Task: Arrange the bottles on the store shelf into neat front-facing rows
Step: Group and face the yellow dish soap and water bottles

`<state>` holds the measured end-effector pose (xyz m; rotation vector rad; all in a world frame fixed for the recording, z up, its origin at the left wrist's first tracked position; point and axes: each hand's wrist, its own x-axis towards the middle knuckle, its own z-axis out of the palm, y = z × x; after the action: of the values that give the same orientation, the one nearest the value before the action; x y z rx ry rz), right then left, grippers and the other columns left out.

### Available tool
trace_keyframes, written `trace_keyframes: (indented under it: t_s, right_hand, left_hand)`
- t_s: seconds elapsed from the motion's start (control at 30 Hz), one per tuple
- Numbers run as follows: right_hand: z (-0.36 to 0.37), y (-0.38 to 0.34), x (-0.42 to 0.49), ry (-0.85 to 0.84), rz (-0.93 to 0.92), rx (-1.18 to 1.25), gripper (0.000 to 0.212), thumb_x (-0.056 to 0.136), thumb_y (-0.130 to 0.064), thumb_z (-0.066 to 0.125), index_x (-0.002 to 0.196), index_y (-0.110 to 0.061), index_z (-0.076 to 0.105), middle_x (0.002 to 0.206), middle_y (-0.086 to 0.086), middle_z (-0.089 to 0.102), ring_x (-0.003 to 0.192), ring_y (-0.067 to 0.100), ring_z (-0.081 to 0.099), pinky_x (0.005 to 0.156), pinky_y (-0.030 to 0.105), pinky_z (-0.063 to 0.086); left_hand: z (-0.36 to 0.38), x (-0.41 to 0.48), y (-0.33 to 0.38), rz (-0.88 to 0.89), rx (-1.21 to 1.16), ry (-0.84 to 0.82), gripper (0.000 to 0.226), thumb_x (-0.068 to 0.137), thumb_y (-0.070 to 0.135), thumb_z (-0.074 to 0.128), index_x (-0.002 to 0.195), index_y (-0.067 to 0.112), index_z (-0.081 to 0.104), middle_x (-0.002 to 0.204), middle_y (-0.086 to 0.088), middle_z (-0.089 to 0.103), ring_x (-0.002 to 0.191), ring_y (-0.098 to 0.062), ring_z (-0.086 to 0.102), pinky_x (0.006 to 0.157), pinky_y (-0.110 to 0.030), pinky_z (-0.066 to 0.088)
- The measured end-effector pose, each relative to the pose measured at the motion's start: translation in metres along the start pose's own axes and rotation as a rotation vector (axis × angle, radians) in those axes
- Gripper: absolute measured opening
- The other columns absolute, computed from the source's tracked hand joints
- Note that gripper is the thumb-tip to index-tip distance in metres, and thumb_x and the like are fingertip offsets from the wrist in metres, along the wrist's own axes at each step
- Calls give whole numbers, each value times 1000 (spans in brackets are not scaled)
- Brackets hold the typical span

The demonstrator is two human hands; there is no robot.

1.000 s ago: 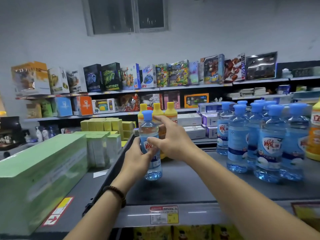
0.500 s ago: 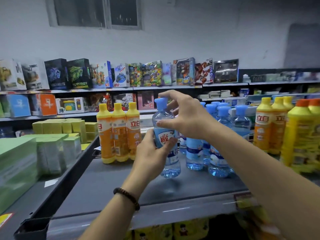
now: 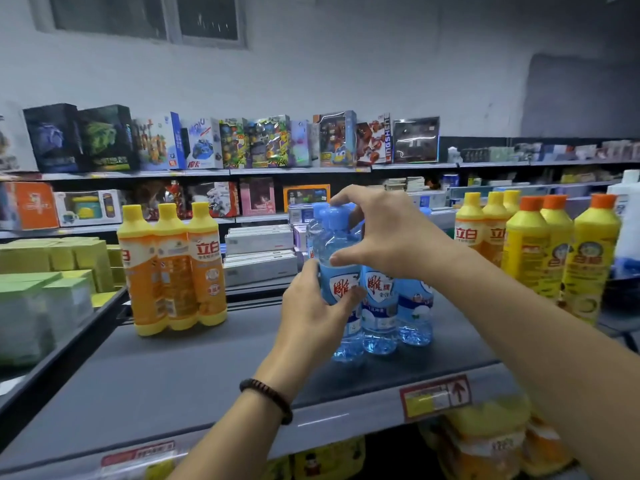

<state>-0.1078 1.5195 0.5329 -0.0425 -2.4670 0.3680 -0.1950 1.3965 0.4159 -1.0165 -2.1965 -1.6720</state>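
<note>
Gripping a clear blue bottle with both hands, the person sets it at the left end of a cluster of matching blue-capped bottles on the grey store shelf. The left hand wraps around the bottle's label, fingers and thumb curled tight on its body. The right hand comes from above: fingertips rest on the blue cap, the thumb presses the shoulder, so its fingers are spread apart yet clamped on that same bottle. Its red-and-white label faces forward, as do those of its two nearest neighbours, and it stands touching or just beside the next one.

Judging by the layout, the work is partly done. The blue bottles form a front row with more behind, though how many is hidden by the hands. A three-pack of orange detergent bottles stands well apart to the left, with bare shelf between. Yellow detergent bottles crowd the right side, and their rows look staggered. Closing the gap and squaring those groups likely remains.
</note>
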Motion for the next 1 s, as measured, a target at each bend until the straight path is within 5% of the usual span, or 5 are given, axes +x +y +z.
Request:
trace_keyframes:
  t_s: [0.13,0.4,0.63,0.8,1.0]
  right_hand:
    - [5,10,-6,-17,7,-17,84,74,-41,96,148,-27,57,118,-5,63,106,18,62,95,35,55]
    - [5,12,-9,39,18,27,69,80,-48,90,142,-33,64,109,-9,67,79,-3,59,77,15,48]
    - [-58,15,-9,156,133,-41,37,92,-48,79,122,-27,75,89,-12,74,80,-1,67,67,16,45]
    - [-115,36,-17,185,212,-161,15,91,-42,80,97,-28,81,85,-11,76,75,-2,66,64,19,44]
    - [-186,95,-16,98,255,-327,12,94,-37,78,97,-27,83,88,-10,79,82,6,73,66,20,51]
  left_hand:
    - [11,-4,-3,61,148,51,38,89,44,83,112,31,55,103,10,58,97,-11,58,73,-24,47]
    - [-4,-11,-1,51,151,-4,85,82,44,89,145,33,33,124,7,52,112,-13,60,93,-39,59]
    - [-43,-5,47,472,364,83,49,89,31,83,129,20,56,109,5,56,92,-12,56,83,-33,56]
    - [-31,11,107,705,345,-101,22,90,41,74,109,33,65,102,12,60,82,-6,56,71,-28,49]
    - [7,57,165,722,422,-260,12,91,46,76,98,40,67,87,19,69,69,5,60,64,-24,50]
